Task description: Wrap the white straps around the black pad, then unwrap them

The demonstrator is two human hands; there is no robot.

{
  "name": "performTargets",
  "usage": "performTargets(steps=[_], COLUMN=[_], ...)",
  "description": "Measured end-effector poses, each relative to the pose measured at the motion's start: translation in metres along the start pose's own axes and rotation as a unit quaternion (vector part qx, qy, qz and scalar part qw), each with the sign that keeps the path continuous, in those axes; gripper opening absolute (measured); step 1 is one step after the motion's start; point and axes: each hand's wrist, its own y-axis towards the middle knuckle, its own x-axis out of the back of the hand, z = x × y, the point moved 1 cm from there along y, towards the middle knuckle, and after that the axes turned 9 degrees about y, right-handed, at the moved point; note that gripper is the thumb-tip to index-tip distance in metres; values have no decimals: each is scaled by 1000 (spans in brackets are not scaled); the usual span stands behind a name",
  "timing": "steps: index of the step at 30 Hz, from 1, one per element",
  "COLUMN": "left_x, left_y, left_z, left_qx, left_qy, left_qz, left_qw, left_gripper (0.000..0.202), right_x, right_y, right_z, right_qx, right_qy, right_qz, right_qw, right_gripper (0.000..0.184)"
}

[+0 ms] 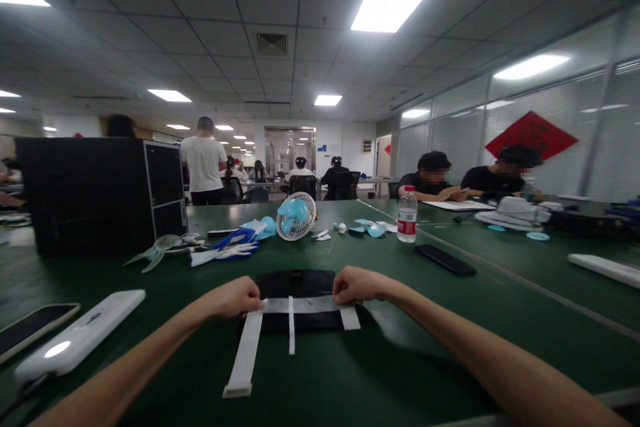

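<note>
A black flat panel (pixel 296 285) lies on the green table in front of me, with a light grey strip (pixel 314 305) running across it. My left hand (pixel 239 297) is closed in a pinch at the strip's left end. At the opposite end, the fingers of my right hand (pixel 356 284) pinch it too. From the strip, a long white ribbon cable (pixel 245 355) with a connector at its end hangs toward me on the left. A narrow white strip (pixel 291 332) extends from the middle, and a short white ribbon cable (pixel 351 318) lies below my right hand.
Beyond the panel stand a small fan (pixel 296 216) and a water bottle (pixel 407 216). Blue-and-white gloves (pixel 225 250) and a black computer case (pixel 90 193) are at left. A white power bank-like device (pixel 83 333) lies near-left, a black phone (pixel 445 260) right. Several people sit farther off.
</note>
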Motion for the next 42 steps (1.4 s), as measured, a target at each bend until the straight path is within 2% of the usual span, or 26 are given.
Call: performTargets(steps=[11,22,32,34,37,39,42], left_x=[3,-2,-4,-3,-5,-8,-11], left_y=[-11,-4,-5,-7,-11,-13,-15], left_z=[-15,-5,-8,-12,-22,-29,-36], left_qx=[25,24,47,26,-82,-144,-168], left_qy=[12,-6,33,55,81,89,111], left_qz=[-10,-16,-42,-64,-87,-83,-73], left_qw=[1000,1000,997,996,990,982,977], left_gripper=[34,35,29,26,26,34,45], right_x=[-1,-2,-4,-5,-6,-7,-8], right_y=[-1,-1,-10,-13,-18,-20,-24], right_z=[1,1,14,18,24,29,35], right_qx=[-14,-4,-12,-14,-9,-4,0], right_qy=[-11,-26,-83,-88,-101,-108,-114], right_qz=[-19,-35,-69,-74,-80,-81,-77], right_qw=[1000,999,994,993,992,991,990], right_gripper=[26,26,26,26,23,21,17])
